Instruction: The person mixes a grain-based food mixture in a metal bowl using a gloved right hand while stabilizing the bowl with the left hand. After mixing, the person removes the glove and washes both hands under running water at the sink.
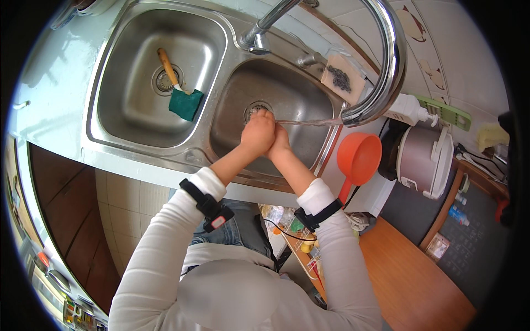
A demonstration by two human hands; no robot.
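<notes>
Over the right-hand basin (306, 145) of a stainless steel double sink, my left hand (257, 131) lies against and partly over my right hand (280, 140). Both are pressed together close to the drain strainer (253, 108). A stream of water (308, 122) runs from the chrome gooseneck faucet (393, 74) and reaches my hands. The overlap hides most of my right fingers and both palms, so I cannot see whether anything is between them. In the left-hand basin (124, 103) lies a wooden-handled tool (166, 66), with a green scouring pad (185, 104) at its far end.
An orange-red plastic dipper (359, 159) stands right of the sink. Behind it are a rice cooker (424, 159) and a white pump bottle (408, 109). Dark steel wool (339, 78) sits on a tan pad near the wall. A wooden surface (414, 273) extends at lower right.
</notes>
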